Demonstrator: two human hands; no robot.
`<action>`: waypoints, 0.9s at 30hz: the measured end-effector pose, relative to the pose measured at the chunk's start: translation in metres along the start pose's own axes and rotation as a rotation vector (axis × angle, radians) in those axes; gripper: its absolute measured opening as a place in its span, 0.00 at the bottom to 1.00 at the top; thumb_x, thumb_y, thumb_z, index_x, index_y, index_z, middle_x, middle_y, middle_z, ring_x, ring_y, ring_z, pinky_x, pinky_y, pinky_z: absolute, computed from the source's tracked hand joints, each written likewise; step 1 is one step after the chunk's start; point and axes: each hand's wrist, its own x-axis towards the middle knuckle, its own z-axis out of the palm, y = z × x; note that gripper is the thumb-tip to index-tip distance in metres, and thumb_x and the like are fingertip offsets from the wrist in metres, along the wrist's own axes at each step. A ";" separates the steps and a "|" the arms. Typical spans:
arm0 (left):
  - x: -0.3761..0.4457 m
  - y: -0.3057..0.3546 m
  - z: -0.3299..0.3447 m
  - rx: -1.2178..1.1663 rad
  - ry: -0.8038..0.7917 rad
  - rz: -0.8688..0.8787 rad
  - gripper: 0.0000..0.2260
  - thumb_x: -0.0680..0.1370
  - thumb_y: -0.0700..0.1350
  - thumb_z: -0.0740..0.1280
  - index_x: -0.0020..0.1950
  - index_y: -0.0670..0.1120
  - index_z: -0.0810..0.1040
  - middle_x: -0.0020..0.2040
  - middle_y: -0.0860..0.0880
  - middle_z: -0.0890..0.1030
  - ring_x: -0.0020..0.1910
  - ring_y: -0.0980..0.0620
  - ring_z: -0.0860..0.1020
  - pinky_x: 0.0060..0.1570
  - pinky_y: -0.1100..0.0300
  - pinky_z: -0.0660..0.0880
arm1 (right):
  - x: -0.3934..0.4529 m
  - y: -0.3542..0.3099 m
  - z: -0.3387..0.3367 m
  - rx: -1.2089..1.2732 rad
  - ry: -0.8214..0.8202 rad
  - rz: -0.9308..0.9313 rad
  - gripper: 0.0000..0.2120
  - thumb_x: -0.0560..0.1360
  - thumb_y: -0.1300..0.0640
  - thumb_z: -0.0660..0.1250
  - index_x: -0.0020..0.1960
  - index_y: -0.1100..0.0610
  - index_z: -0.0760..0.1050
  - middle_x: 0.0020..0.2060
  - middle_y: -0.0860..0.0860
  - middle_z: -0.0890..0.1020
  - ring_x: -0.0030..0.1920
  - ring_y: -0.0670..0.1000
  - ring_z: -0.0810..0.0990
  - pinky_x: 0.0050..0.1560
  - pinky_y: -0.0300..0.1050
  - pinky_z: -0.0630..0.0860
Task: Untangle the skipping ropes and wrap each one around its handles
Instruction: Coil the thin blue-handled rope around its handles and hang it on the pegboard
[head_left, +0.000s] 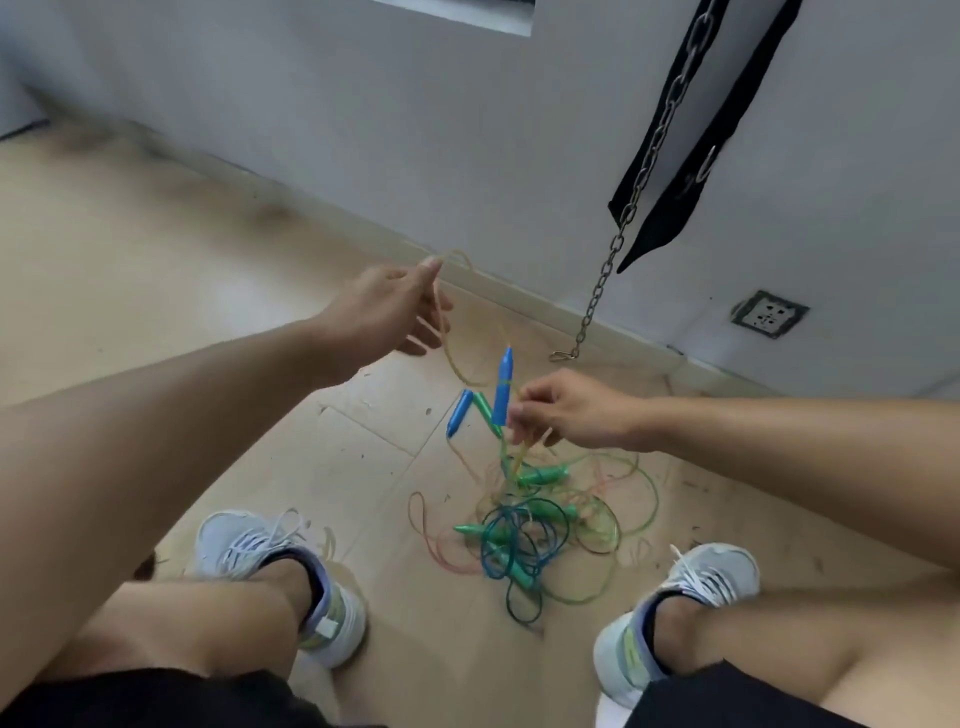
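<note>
A tangle of skipping ropes (540, 525) in green, blue, orange and yellow lies on the floor between my feet, with several green handles in it. My left hand (395, 306) is raised and pinches a pale yellow rope (441, 306) between thumb and fingers. The rope loops down to a blue handle (504, 387) that hangs upright in the air. My right hand (566, 410) grips strands of rope just beside that handle. A second blue handle (460, 413) and a green handle (488, 413) dangle to its left.
A metal chain (605, 275) with black straps (680, 150) hangs on the white wall, its hook near the skirting. A wall socket (770, 313) sits low at the right. My two pale trainers, left (249, 545) and right (696, 582), flank the pile on the beige tiled floor.
</note>
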 end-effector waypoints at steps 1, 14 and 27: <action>-0.003 -0.006 0.001 0.025 -0.067 -0.054 0.21 0.86 0.52 0.52 0.54 0.40 0.80 0.47 0.42 0.84 0.45 0.46 0.84 0.52 0.49 0.80 | 0.000 -0.006 -0.002 0.069 0.049 -0.020 0.11 0.84 0.54 0.62 0.47 0.55 0.81 0.45 0.54 0.87 0.42 0.48 0.84 0.47 0.46 0.81; -0.029 0.001 0.045 0.077 -0.492 -0.002 0.12 0.81 0.49 0.67 0.48 0.40 0.81 0.41 0.45 0.85 0.47 0.47 0.84 0.61 0.45 0.77 | -0.039 -0.089 -0.044 0.728 0.592 -0.291 0.10 0.84 0.53 0.62 0.49 0.57 0.77 0.36 0.53 0.85 0.32 0.50 0.81 0.33 0.42 0.78; -0.008 -0.008 0.010 0.531 -0.148 0.176 0.10 0.78 0.54 0.71 0.44 0.48 0.83 0.34 0.51 0.85 0.34 0.55 0.84 0.34 0.58 0.80 | -0.043 -0.014 -0.104 0.444 1.122 -0.046 0.14 0.84 0.47 0.60 0.43 0.48 0.78 0.25 0.49 0.75 0.22 0.45 0.69 0.29 0.43 0.66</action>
